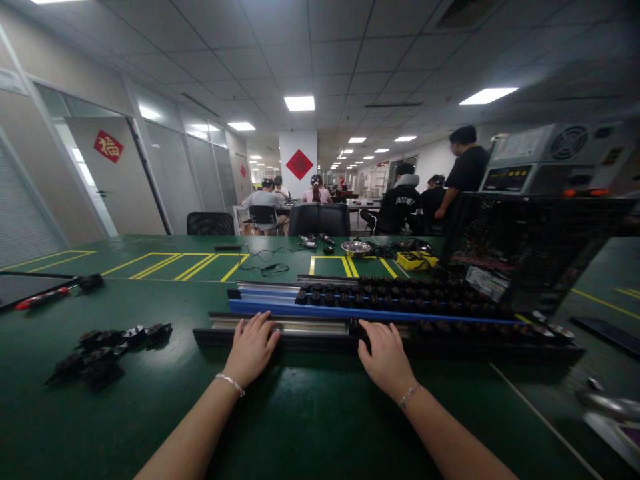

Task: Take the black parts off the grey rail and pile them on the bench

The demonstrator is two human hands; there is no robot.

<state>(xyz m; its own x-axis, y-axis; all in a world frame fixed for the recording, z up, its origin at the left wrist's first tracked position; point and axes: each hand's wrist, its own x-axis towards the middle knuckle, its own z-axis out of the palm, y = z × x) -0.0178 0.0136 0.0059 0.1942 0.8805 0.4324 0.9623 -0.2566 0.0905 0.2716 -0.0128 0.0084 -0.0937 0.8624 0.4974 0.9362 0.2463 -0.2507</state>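
My left hand (251, 351) lies across the nearest long black rail (305, 341), its fingers spread over the bare metal channel. Further along the same rail, my right hand (384, 352) has its thumb and forefinger at a small black block (356, 328) seated in the channel. The fingers partly cover that block, and its exact kind is not clear. To the right of this hand, more dark blocks (465, 328) sit in a row along the rail. Just behind runs a blue rail (280, 307) with similar blocks in it.
Loose black parts (103, 353) lie in a pile at left, near a red-handled tool (43, 299). An open computer case (530, 247) stands at right. A metal bowl (356, 248), cables and a yellow item (416, 259) lie behind the rails. Several people sit further back.
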